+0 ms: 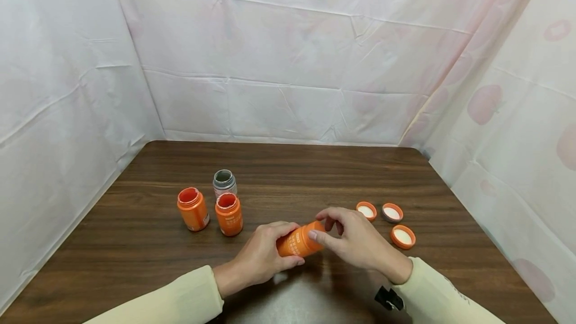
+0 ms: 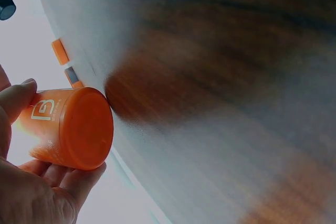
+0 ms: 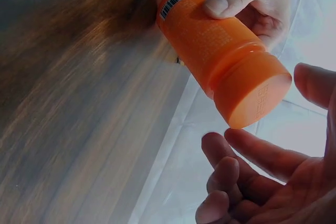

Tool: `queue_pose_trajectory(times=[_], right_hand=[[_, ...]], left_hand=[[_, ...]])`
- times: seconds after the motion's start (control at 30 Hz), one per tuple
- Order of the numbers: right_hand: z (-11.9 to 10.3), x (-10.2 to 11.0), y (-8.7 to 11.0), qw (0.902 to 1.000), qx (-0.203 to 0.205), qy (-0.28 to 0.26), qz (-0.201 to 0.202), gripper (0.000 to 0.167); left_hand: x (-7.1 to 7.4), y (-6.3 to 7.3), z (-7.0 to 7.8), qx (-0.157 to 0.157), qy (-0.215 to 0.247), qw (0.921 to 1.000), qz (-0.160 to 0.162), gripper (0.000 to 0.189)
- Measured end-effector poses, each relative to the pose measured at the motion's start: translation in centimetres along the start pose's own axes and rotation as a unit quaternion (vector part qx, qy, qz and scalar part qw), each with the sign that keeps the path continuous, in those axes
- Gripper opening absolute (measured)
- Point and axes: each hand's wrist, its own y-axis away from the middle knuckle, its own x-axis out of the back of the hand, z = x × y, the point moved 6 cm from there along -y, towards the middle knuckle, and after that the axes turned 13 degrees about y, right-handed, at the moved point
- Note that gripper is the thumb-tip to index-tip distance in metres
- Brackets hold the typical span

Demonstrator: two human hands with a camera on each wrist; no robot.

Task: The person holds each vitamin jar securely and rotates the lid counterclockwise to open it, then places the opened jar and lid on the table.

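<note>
My left hand grips an orange bottle round its body, tilted above the table, base toward the left hand. White print and a barcode show on the bottle, and its orange cap is on. At the cap end is my right hand, its fingers loosely bent and spread around the cap. In the right wrist view the right thumb stands just off the cap. One fingertip lies close to the cap's lower edge; whether it touches cannot be told.
Two orange bottles and a grey one stand uncapped on the left of the dark wooden table. Three caps lie upturned at right: two orange, one grey and orange. White sheets surround the table.
</note>
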Motion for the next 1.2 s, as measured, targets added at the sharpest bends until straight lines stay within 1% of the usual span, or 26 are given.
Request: queue_pose_trajectory(times=[0.13,0.27,0.37,0.53,0.67,0.97,1.2], right_hand=[[0.0,-0.2,0.0,0.9999,-0.001,-0.005,-0.012,0.039],[0.0,-0.2,-0.1,0.9999,0.003,-0.006,-0.013,0.035],[-0.1,-0.1,-0.1,0.9998,0.015,-0.008,-0.012,0.033],[-0.4,0.3,0.0,0.9987,0.048,-0.013,-0.013,0.029],[-0.5,0.6,0.2,0.9982,0.059,-0.009,-0.008,0.03],[-0.4,1.3,0.7,0.9982,0.058,-0.004,0.013,0.041],[-0.2,1.6,0.7,0.9974,0.068,-0.008,0.021,0.043]], left_hand=[[0.0,0.0,0.0,0.001,0.0,1.0,-0.001,0.048],[-0.1,0.0,0.1,0.003,-0.002,1.0,-0.002,0.048],[-0.1,0.0,0.1,0.002,-0.002,1.0,-0.002,0.048],[0.0,0.0,0.2,-0.002,-0.002,1.0,-0.002,0.048],[0.0,0.0,0.1,-0.003,-0.006,1.0,0.001,0.048],[0.1,0.1,0.0,-0.002,-0.012,0.9999,0.006,0.051],[0.1,0.2,0.0,-0.003,-0.013,0.9999,0.01,0.051]])
